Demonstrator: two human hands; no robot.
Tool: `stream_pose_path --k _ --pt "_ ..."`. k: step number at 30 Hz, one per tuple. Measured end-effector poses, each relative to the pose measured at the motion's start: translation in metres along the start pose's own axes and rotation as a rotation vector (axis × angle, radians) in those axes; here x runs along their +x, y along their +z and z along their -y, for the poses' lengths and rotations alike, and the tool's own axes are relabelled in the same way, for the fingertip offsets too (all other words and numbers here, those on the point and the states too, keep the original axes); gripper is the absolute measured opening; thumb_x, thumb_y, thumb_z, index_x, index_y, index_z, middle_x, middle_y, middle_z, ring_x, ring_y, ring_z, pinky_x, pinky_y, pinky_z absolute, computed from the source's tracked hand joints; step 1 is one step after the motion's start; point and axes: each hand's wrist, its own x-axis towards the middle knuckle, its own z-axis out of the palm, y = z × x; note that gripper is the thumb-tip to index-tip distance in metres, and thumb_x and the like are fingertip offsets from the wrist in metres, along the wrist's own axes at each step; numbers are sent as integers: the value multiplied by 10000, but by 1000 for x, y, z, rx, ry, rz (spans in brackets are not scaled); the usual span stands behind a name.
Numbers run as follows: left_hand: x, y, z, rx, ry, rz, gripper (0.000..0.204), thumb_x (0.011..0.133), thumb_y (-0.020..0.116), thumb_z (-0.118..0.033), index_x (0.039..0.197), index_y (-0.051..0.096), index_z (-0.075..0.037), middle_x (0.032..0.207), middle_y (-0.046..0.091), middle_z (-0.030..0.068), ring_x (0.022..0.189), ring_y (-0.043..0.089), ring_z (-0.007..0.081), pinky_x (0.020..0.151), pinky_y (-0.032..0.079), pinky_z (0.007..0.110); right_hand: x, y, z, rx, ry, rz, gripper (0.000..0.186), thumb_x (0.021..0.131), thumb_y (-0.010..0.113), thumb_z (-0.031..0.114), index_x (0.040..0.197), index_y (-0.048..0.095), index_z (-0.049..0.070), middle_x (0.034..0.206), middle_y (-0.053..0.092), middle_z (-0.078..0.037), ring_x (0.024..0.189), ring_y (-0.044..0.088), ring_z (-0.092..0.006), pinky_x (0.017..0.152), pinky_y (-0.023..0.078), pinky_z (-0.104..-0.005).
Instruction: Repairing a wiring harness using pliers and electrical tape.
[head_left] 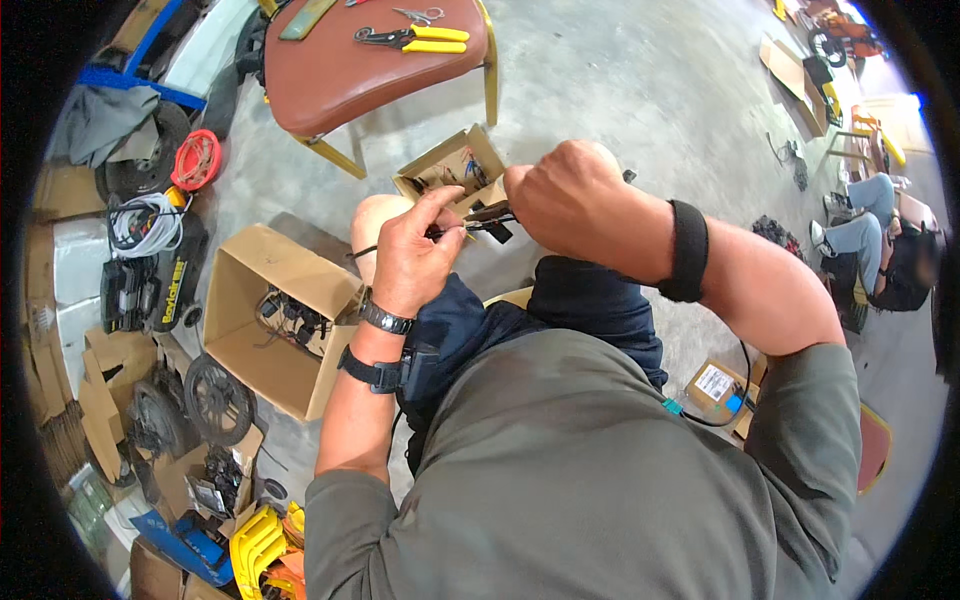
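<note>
While left hand [412, 250] pinches a wire [400, 243], right hand [570, 195] clamps pliers [487, 212]

2 hands [500, 225] gripping pliers [487, 212], thin wire [365, 251]

Large open brown cardboard box [262, 320] sat at 9 o'clock, dark parts and wires inside. Smaller open brown box [450, 168] at 12 o'clock, above the hands, held small bits. Small closed brown box [716, 388] at 4 o'clock carried a white rectangular label [714, 382]. Flattened brown cardboard [790, 70] lay at 2 o'clock.
</note>
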Motion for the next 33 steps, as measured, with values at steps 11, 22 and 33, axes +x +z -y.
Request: stream_pose_path --k 11,22,33 --pt "-3 0 9 -6 -8 18 415 835 665 16 1246 624 -20 916 696 47 827 631 100 760 513 249 -7 40 -21 360 98 -6 96 795 602 69 884 603 35 804 664 -145 855 671 -352 745 511 -455" --pt "-1 1 11 24 -116 37 371 811 691 14 1180 653 -1 935 709 68 838 650 120 774 526 266 -21 64 -35 532 238 -56 145 850 608 129 914 627 0 828 679 -208 877 683 -380 793 524 -477" --pt "-52 48 31 -544 -547 6 251 927 679 -107 1136 599 7 1002 675 80 878 655 161 716 553 297 -37 76 -42 980 343 -151 275 876 659 164 1112 617 30 915 663 -197 891 650 -385 787 508 -429"
